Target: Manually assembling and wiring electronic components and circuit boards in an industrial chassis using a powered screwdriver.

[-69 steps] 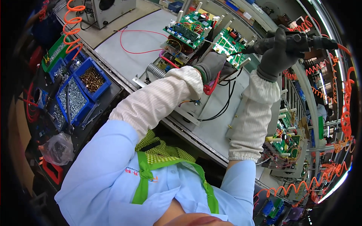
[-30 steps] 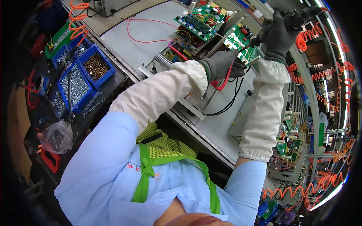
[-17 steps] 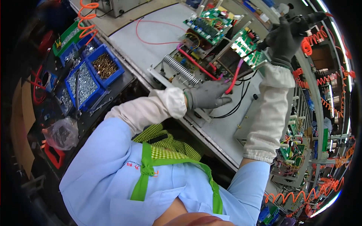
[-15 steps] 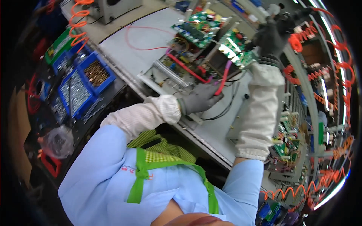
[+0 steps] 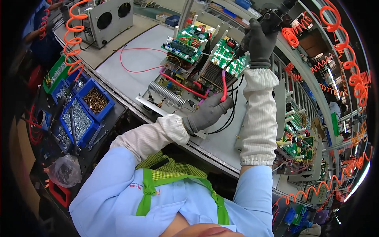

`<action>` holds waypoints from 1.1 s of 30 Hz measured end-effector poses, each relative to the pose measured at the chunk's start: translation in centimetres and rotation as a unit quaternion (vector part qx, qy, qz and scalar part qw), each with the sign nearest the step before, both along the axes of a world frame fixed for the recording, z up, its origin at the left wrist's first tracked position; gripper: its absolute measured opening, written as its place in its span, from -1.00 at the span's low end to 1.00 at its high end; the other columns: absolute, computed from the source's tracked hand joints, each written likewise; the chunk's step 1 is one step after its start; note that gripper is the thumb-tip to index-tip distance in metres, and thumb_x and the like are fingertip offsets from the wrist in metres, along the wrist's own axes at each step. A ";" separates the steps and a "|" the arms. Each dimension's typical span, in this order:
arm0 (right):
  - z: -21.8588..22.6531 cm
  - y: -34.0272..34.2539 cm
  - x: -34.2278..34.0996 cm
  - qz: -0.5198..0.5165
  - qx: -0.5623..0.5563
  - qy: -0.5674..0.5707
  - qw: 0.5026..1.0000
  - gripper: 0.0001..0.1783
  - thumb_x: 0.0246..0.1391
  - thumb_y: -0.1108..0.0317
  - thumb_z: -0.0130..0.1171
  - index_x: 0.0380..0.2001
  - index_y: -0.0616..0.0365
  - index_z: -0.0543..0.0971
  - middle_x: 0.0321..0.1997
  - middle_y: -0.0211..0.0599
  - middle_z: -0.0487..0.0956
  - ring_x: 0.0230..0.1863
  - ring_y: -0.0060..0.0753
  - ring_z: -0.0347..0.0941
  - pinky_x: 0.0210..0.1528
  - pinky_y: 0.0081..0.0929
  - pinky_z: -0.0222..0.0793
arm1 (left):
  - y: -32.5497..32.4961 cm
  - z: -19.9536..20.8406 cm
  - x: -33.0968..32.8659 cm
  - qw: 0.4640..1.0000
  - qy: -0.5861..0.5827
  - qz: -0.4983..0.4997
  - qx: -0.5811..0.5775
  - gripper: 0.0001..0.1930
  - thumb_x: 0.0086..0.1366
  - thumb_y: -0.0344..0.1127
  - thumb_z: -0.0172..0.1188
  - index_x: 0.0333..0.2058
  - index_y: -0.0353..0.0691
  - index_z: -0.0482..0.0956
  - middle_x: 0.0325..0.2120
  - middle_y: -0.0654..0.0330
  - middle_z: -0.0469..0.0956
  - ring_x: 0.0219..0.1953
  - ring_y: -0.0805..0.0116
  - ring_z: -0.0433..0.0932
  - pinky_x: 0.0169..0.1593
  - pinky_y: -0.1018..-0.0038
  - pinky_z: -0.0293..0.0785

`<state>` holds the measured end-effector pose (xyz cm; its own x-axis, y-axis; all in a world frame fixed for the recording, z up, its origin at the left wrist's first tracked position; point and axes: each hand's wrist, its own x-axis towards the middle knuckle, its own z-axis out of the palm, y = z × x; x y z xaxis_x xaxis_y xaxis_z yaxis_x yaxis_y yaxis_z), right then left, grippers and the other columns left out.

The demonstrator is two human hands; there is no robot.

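My left hand, in a grey glove, has its fingers closed around the end of a thick red cable at the near side of an open electronic unit. A purple sleeve covers part of that cable. My gloved right hand grips a black pistol-shaped power screwdriver. Its thin tip points down and left, near the right green circuit board; whether it touches anything is unclear. Another green circuit board stands to the left. A silver coil lies on the unit's near left part.
Blue bins of silver screws and brass-coloured fasteners stand at the left. A thin red wire loops over the white worktop. A metal case with fans sits at the far left. Orange coiled hoses hang around.
The whole view has shifted, so the unit and bench appear further left. Both hands keep their holds, on the red cable and the power screwdriver, with little visible movement relative to the unit.
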<state>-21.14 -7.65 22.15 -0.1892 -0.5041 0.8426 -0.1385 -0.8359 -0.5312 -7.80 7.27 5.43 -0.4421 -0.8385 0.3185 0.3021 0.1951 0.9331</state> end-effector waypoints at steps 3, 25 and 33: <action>-0.3 -0.6 -0.6 -0.032 0.038 -0.019 0.999 -0.62 0.00 0.44 0.32 -0.19 0.11 0.35 -0.50 -0.32 0.52 -0.64 -0.53 0.40 -0.63 -0.49 0.33 | -0.6 -1.1 -0.6 1.000 0.013 -0.009 0.003 -0.67 0.41 -0.04 0.07 -0.24 -0.25 0.51 -0.48 0.30 0.43 -0.41 0.54 0.40 -0.29 0.55 0.38; -25.4 47.1 -9.9 -0.420 0.316 0.023 0.850 -0.60 0.00 0.37 0.23 -0.06 0.26 0.49 -0.07 -0.08 0.49 -0.24 -0.25 0.46 -0.11 -0.36 0.40 | 8.7 -7.8 12.9 0.964 -0.179 0.025 -0.195 -0.65 0.35 -0.12 0.14 -0.01 -0.21 0.50 -0.13 0.00 0.57 -0.08 0.04 0.55 0.00 0.24 0.47; -39.5 52.4 -16.8 -0.287 0.470 -0.289 0.783 -0.60 -0.01 0.28 0.29 -0.11 0.20 0.47 -0.38 -0.23 0.52 -0.44 -0.33 0.45 -0.35 -0.35 0.49 | 14.4 -10.9 24.4 0.890 -0.415 0.116 -0.148 -0.61 0.32 -0.05 0.06 -0.01 -0.16 0.52 -0.08 0.01 0.57 0.00 0.02 0.52 0.11 0.18 0.41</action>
